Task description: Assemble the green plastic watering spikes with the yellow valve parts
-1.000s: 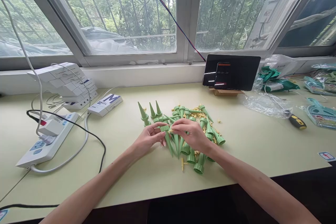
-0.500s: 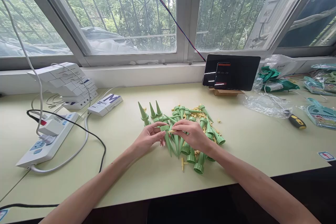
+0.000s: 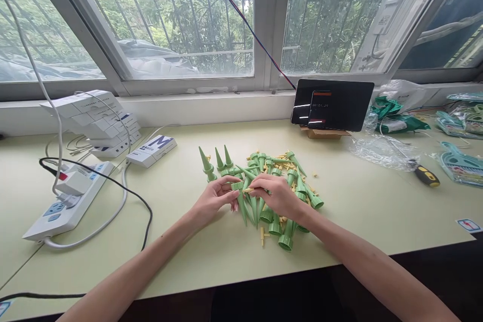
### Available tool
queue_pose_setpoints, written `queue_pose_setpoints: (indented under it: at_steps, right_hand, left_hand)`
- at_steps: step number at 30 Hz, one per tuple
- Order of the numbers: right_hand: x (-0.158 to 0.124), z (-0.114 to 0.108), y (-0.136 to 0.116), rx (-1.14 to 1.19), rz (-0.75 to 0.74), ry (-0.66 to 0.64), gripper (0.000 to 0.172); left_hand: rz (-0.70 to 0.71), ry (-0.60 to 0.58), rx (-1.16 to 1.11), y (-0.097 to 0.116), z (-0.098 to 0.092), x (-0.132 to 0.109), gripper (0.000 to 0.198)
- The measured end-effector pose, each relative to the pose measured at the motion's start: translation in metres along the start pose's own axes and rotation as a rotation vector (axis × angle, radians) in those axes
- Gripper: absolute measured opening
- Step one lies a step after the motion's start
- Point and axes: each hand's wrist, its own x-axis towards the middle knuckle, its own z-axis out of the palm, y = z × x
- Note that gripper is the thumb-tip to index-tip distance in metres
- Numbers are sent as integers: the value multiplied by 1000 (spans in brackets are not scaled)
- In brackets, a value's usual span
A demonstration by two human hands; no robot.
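Observation:
My left hand (image 3: 214,199) pinches a green plant watering spike (image 3: 242,207) by its wide collar, with the tip pointing down. Closed on a small yellow valve (image 3: 248,190), my right hand (image 3: 278,195) is held against the spike's collar; whether the valve is inserted I cannot tell. Right beneath and behind both hands spreads a pile of green spikes (image 3: 286,240) mixed with small yellow valves. Just left of the pile, several spikes (image 3: 206,163) stand with their points up. One yellow T-shaped valve (image 3: 262,237) lies by itself in front.
A power strip (image 3: 71,201) with cables and a white box (image 3: 152,151) are on the left, near stacked boxes (image 3: 101,121). Behind the pile, a tablet (image 3: 350,105) leans on a cardboard stand. A screwdriver (image 3: 427,174) and plastic packaging (image 3: 385,151) lie to the right.
The yellow valve in my right hand has shifted very slightly to the right, and the spike's collar has tilted a little. Everything else looks the same.

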Motion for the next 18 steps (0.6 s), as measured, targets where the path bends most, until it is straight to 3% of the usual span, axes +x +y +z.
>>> queue_pose_setpoints:
  at_steps: [9, 18]
  right_hand:
    - [1, -2, -5, -48, 28, -64, 25]
    - [0, 1, -3, -7, 4, -59, 16]
  left_hand:
    - [8, -2, 10, 0, 1, 0, 35]
    - [-2, -28, -14, -1, 1, -2, 31]
